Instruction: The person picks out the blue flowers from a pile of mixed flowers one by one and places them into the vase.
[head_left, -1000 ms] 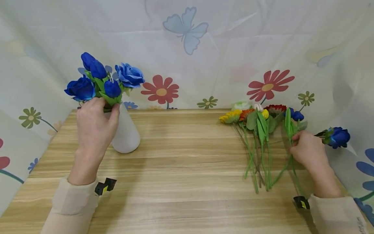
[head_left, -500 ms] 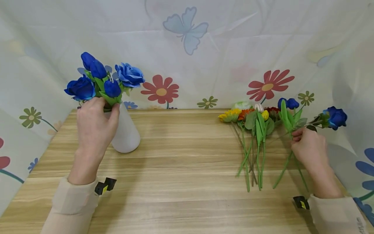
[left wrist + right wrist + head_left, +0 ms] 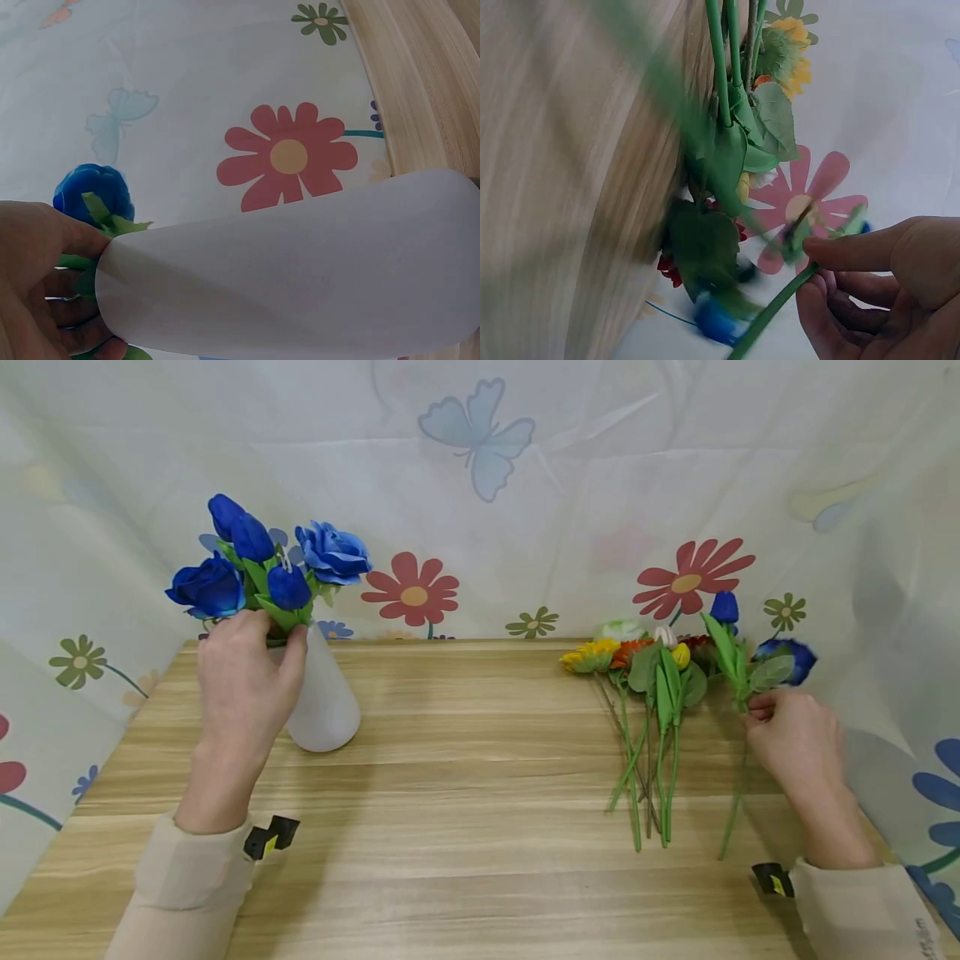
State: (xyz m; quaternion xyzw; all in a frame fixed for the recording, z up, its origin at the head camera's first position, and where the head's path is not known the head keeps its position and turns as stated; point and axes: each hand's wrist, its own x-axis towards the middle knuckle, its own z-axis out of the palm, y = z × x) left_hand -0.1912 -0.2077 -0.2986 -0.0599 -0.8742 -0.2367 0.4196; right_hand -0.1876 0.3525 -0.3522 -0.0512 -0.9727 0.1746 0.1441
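Note:
My left hand (image 3: pixel 247 677) grips the mouth of a white vase (image 3: pixel 326 710), which leans on the table. Blue roses (image 3: pixel 333 553) and blue tulips (image 3: pixel 252 537) stick out above it; their lower stems are hidden. In the left wrist view, fingers curl around the rim of the vase (image 3: pixel 300 270). Over on the right, my right hand (image 3: pixel 797 739) pinches green stems of blue flowers, with a tulip head (image 3: pixel 724 607) and a dark blue rose (image 3: pixel 798 660) above. Thumb and fingers close on a green stem (image 3: pixel 776 306) in the right wrist view.
Left of my right hand lies a bunch of artificial flowers with yellow (image 3: pixel 591 657), orange (image 3: pixel 632 652) and red (image 3: pixel 701 652) heads, stems toward me. A floral-printed curtain (image 3: pixel 480 502) hangs behind the wooden table (image 3: pixel 465 793).
The held blue flowers have come away from the bunch. Their stems have turned closer together, and the blue rose has swung left toward the tulips. My left hand and the vase stay put.

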